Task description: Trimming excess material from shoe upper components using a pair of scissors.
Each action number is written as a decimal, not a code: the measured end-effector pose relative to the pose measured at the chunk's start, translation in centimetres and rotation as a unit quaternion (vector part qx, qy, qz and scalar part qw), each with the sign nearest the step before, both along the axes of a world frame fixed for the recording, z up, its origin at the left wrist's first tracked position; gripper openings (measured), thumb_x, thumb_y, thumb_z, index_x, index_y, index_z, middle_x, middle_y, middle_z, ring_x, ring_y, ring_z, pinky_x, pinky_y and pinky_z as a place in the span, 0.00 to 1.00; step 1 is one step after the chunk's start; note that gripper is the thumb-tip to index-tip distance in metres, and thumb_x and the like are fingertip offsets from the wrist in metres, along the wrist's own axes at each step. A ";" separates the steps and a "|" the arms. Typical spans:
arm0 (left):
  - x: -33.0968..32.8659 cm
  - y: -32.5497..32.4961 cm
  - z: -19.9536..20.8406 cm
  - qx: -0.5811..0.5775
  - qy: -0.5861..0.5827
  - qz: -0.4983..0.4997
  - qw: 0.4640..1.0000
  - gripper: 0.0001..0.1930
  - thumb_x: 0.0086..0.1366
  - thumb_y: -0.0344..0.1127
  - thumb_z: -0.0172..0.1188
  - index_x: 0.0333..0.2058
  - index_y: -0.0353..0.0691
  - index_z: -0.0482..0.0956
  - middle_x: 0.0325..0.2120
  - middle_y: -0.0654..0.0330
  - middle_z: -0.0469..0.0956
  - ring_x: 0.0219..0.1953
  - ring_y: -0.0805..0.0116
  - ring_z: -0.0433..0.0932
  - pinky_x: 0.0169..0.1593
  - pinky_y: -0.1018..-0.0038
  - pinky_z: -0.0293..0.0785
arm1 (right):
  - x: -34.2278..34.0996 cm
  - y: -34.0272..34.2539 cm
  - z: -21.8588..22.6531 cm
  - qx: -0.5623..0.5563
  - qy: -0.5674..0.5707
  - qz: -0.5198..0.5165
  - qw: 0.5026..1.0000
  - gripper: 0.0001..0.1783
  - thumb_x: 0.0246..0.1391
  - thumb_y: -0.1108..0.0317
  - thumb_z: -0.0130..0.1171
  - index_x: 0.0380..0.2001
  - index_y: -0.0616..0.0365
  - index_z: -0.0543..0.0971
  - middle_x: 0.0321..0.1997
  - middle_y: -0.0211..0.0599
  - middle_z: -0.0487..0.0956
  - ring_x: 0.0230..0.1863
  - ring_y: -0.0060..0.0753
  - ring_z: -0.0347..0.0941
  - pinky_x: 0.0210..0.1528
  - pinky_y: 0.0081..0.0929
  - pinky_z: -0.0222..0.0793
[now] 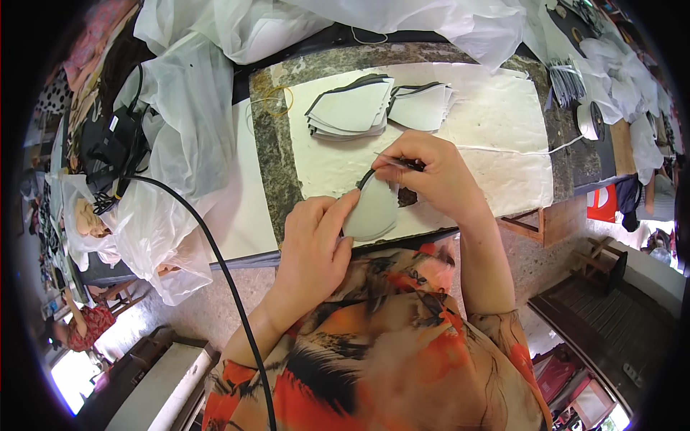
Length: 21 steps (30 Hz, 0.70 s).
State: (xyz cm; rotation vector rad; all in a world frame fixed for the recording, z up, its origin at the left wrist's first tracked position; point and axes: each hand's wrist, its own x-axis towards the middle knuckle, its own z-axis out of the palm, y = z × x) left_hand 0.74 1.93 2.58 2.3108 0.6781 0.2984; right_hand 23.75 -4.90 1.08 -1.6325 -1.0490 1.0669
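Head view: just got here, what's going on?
A person is handling a dark-edged grey piece over the near side of the work surface. The left hand holds it by its left side. The right hand, at its upper end, grips a slim dark item, too small to identify. Two stacks of similar pieces, left and right, lie beyond the hands on a white sheet.

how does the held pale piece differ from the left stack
The left hand holds the pale piece; the left stack lies untouched on the white sheet. The left stack shows many layers, the pale piece far fewer. Black edging shows at the pale piece's upper left, but along the left stack's top. Both look pale grey.
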 end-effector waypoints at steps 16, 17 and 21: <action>1.0 3.4 0.5 -0.279 -0.046 0.010 0.959 0.09 0.72 0.32 0.58 0.47 0.36 0.80 0.39 0.64 0.75 0.41 0.75 0.73 0.47 0.77 0.69 | -1.8 -2.3 -2.5 0.219 -0.063 -0.045 0.973 0.08 0.52 0.79 0.67 0.35 0.57 0.82 0.36 0.33 0.81 0.39 0.33 0.77 0.43 0.27 0.71; 1.2 3.4 0.3 -0.281 -0.047 0.010 0.958 0.09 0.72 0.32 0.58 0.47 0.36 0.80 0.39 0.64 0.75 0.41 0.75 0.73 0.47 0.77 0.69 | -2.0 -2.4 -2.8 0.216 -0.063 -0.045 0.973 0.08 0.52 0.79 0.67 0.35 0.57 0.82 0.36 0.33 0.81 0.39 0.33 0.77 0.43 0.27 0.71; 1.6 3.6 0.8 -0.488 -0.048 0.039 0.871 0.12 0.74 0.38 0.58 0.46 0.35 0.80 0.32 0.70 0.75 0.34 0.80 0.70 0.40 0.80 0.69 | -2.8 -2.2 -3.1 0.234 -0.009 -0.091 0.968 0.07 0.53 0.78 0.68 0.35 0.58 0.81 0.37 0.33 0.80 0.40 0.32 0.75 0.44 0.26 0.70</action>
